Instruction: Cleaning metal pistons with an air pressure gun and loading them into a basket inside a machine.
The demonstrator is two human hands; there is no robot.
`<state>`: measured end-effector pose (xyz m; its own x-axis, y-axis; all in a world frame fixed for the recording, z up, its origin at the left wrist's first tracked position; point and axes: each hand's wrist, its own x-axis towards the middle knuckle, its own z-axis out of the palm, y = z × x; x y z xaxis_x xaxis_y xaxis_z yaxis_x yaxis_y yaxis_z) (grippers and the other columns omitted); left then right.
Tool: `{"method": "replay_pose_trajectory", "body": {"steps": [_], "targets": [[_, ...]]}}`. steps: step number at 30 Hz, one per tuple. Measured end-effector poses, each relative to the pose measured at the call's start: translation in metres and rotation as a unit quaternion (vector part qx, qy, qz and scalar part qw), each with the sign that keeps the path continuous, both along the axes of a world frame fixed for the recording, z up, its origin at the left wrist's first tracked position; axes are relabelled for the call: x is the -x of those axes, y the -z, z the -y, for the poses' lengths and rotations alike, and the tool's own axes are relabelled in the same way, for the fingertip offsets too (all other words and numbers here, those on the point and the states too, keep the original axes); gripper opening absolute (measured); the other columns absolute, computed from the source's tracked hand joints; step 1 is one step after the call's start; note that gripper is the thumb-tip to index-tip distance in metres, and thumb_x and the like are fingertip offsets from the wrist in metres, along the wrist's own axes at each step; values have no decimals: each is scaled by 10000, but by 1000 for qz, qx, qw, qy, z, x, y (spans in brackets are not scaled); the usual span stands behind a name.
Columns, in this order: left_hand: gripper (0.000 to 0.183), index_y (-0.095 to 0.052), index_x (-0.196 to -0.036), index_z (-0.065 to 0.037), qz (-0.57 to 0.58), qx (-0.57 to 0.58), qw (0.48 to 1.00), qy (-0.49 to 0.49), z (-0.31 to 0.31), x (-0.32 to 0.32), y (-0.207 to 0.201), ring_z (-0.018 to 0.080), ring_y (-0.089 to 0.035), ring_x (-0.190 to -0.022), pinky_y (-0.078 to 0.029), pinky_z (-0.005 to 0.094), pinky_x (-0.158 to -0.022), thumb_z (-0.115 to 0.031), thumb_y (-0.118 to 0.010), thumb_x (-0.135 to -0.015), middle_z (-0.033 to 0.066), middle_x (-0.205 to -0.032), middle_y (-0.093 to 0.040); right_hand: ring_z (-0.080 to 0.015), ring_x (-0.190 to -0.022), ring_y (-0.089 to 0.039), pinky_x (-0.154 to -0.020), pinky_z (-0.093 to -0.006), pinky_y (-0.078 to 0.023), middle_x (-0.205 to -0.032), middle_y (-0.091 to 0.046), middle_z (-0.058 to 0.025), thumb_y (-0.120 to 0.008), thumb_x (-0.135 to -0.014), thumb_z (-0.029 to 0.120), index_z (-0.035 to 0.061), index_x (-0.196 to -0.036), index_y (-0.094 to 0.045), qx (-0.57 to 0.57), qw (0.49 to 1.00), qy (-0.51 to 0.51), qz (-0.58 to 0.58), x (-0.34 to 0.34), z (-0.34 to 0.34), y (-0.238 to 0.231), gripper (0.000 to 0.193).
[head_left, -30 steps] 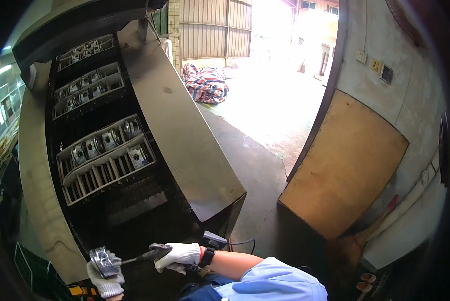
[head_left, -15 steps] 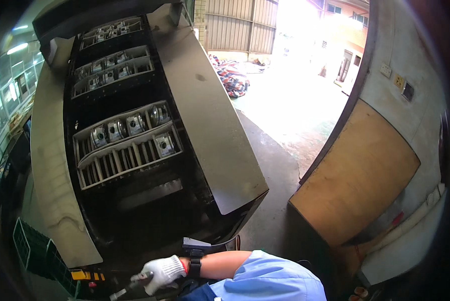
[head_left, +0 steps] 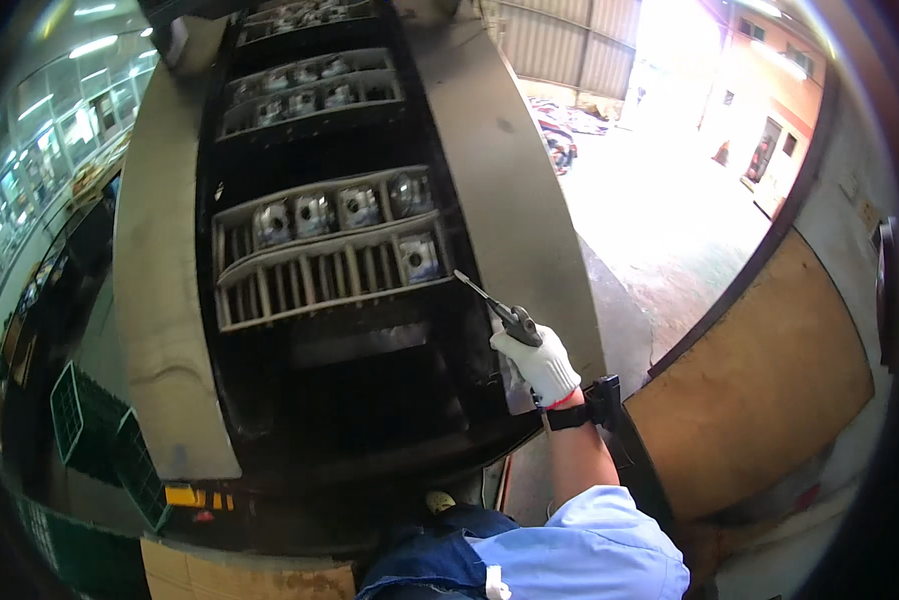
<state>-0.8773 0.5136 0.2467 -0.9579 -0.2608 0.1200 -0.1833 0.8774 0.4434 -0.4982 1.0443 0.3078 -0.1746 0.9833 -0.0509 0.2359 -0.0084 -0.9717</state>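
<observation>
My right hand (head_left: 537,362), in a white knit glove, is closed around a grey hand tool (head_left: 514,322) with a long thin metal tip, perhaps pliers. The tip points up and left, close to the front right corner of a metal rack (head_left: 231,327) but apart from it. A single silver piston (head_left: 417,258) sits at the right end of the rack's slatted front row. Several more pistons, one of them a piston (head_left: 313,214) near the middle, stand in its back row. The rack lies on a black conveyor bed (head_left: 369,395). My left hand is out of view.
Farther up the bed is another piston rack (head_left: 309,97). Metal side plates (head_left: 164,380) flank the bed. Green wire crates (head_left: 94,430) and a cardboard sheet (head_left: 249,575) lie at lower left. A wooden board (head_left: 759,380) leans against the right wall.
My right hand has swung with the tool from the lower edge up and right to beside the rack. The view has shifted, so the rack appears farther right and higher.
</observation>
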Motion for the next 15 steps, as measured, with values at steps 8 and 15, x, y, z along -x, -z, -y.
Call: {"method": "replay_pose_trajectory", "body": {"steps": [8, 15], "targets": [[465, -531, -1330, -57, -148, -240, 816, 504, -275, -8, -59, 316, -578, -1163, -485, 418, -990, -198, -630, -899, 184, -1268, -581, -124, -495, -562, -457, -285, -439, -653, -623, -27, -733, -878, 244, 39, -910, -689, 31, 994, -55, -84, -14, -7, 12, 212], [772, -409, -1429, 4, -151, -146, 644, 736, -539, -133, -101, 435, -480, -1257, -398, 461, -1089, -240, -748, -780, 278, -1379, -468, -115, -506, -569, -470, -270, -456, -695, -618, -24, -726, -885, 239, 58, -997, -685, 31, 988, -51, -141, -23, -8, 18, 217]]}}
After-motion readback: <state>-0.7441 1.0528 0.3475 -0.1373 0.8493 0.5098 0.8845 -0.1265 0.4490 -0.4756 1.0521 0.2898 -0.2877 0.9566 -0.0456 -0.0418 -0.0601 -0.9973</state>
